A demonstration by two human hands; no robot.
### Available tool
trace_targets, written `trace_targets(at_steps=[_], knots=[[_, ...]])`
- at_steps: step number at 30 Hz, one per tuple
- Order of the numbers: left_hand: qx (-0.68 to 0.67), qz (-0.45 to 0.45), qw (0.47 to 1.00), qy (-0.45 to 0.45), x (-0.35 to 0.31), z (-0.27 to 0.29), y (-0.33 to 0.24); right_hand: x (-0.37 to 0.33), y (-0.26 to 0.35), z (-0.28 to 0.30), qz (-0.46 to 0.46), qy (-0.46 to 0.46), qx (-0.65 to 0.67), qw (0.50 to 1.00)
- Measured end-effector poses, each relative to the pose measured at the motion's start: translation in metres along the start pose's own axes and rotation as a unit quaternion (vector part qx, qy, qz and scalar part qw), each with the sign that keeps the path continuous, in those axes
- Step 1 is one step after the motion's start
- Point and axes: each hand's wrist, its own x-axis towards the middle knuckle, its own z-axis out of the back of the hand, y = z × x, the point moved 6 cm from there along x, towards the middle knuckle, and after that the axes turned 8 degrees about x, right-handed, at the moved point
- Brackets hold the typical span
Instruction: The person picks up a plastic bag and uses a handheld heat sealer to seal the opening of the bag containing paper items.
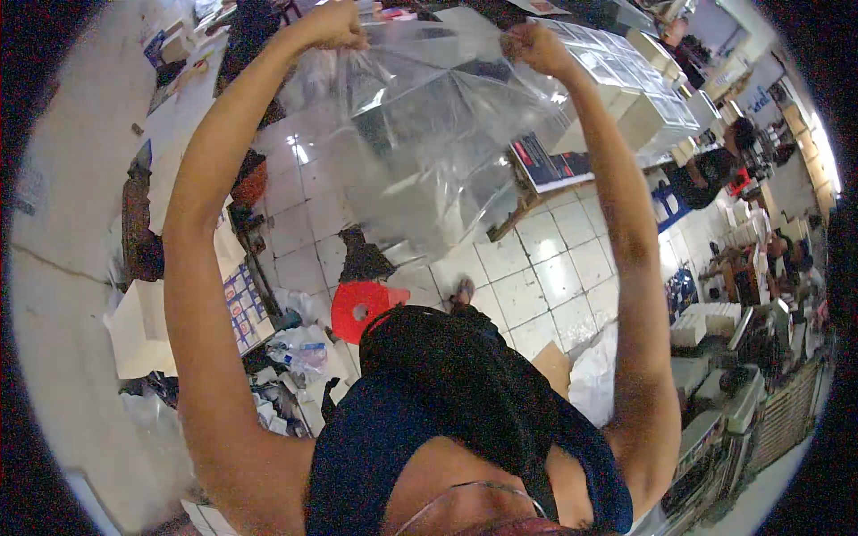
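A large clear plastic bag (420, 134) hangs stretched between my two raised hands, its lower part dangling above the tiled floor. My left hand (332, 25) is closed on the bag's upper left edge. On the opposite upper corner, my right hand (534, 46) grips the plastic in a fist. Both arms are held out wide and far from my body. Through the film, parts of the table and floor show faintly; whether anything lies inside the bag I cannot tell.
Stacked white boxes with clear lids (617, 67) stand beyond my right hand. Near them lies a dark printed box (550, 165). A red stool (362, 308) is close before me. Cartons (241, 304) stand at left. Other people (706, 174) sit among benches at right.
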Motion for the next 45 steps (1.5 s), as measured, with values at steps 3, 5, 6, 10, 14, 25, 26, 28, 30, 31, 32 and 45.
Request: trace_targets(at_steps=[3, 5, 6, 10, 14, 25, 26, 28, 30, 31, 32, 45], knots=[[-0.114, -0.005, 0.992, -0.057, 0.03, -0.035, 0.048, 0.06, -0.022, -0.001, 0.05, 0.096, 0.056, 0.993], [-0.143, 0.007, 0.989, -0.041, 0.044, -0.057, 0.073, 0.093, -0.036, -0.022, -0.033, 0.25, 0.124, 0.96], [-0.171, 0.014, 0.985, -0.027, 0.043, -0.069, 0.089, 0.115, -0.04, -0.038, -0.013, 0.289, 0.163, 0.943], [-0.175, 0.024, 0.984, -0.028, 0.083, -0.064, 0.091, 0.181, -0.103, -0.068, 0.26, 0.261, 0.146, 0.918], [-0.061, 0.1, 0.993, -0.035, 0.087, -0.074, 0.101, 0.244, -0.127, -0.104, 0.221, 0.275, 0.056, 0.934], [-0.255, 0.331, 0.908, -0.026, 0.05, -0.212, 0.1, 0.311, -0.191, -0.228, 0.135, 0.388, 0.298, 0.861], [-0.228, 0.33, 0.916, -0.004, 0.055, -0.219, 0.111, 0.326, -0.205, -0.247, 0.095, 0.384, 0.327, 0.858], [-0.238, 0.337, 0.91, -0.034, 0.059, -0.238, 0.14, 0.353, -0.215, -0.277, 0.095, 0.383, 0.347, 0.851], [-0.242, 0.345, 0.904, -0.065, 0.06, -0.252, 0.173, 0.384, -0.21, -0.301, 0.099, 0.38, 0.37, 0.842], [-0.248, 0.346, 0.904, -0.036, 0.072, -0.247, 0.184, 0.397, -0.214, -0.316, 0.126, 0.415, 0.345, 0.833], [-0.25, 0.356, 0.9, -0.008, 0.075, -0.247, 0.196, 0.41, -0.206, -0.328, 0.161, 0.451, 0.319, 0.818], [-0.321, 0.335, 0.886, 0.028, 0.11, -0.276, 0.478, 0.649, -0.208, -0.5, 0.135, 0.476, 0.309, 0.812]])
